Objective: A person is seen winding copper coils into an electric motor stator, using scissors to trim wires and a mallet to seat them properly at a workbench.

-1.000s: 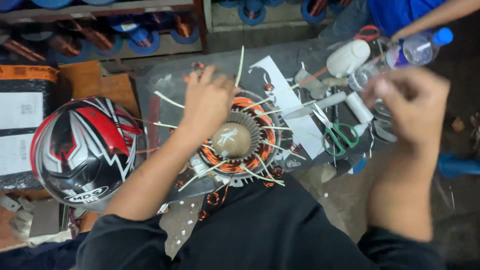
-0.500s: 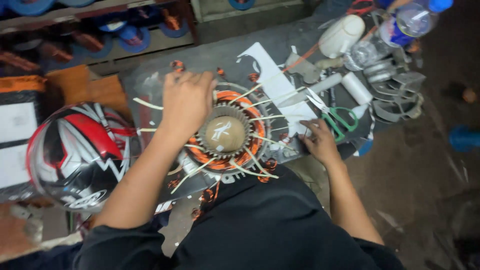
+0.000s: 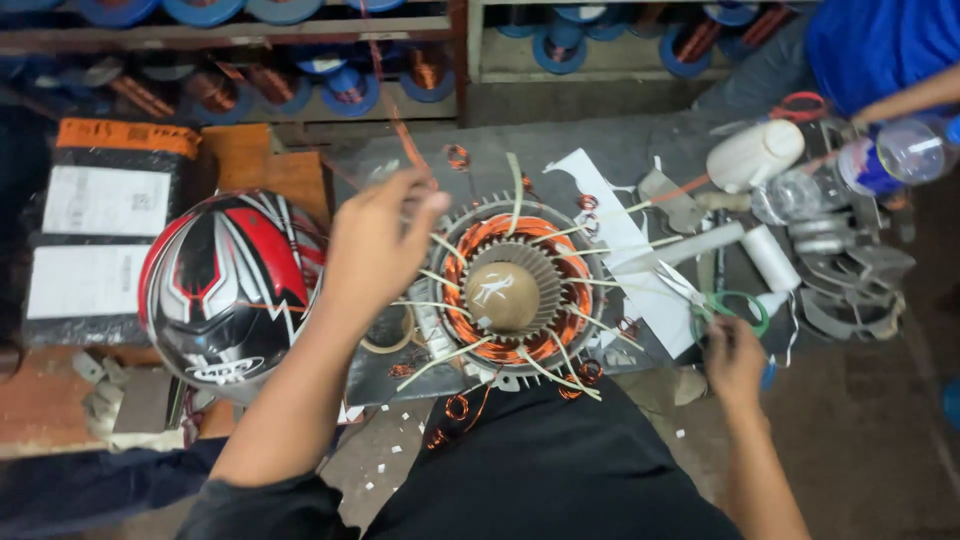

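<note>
Copper-wound motor stator [image 3: 510,295] sits centre; left hand [image 3: 375,245] pinches copper wire [image 3: 400,130] above it, right hand [image 3: 735,358] loosely curled beside green-handled scissors [image 3: 725,305].

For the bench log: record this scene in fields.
left hand: raised beside the stator, fingers pinched on a thin copper wire
right hand: at the green-handled scissors
stator: round, copper windings, pale strips sticking out
helmet: red, white and black, left of the stator
shelf: wire spools behind
</note>
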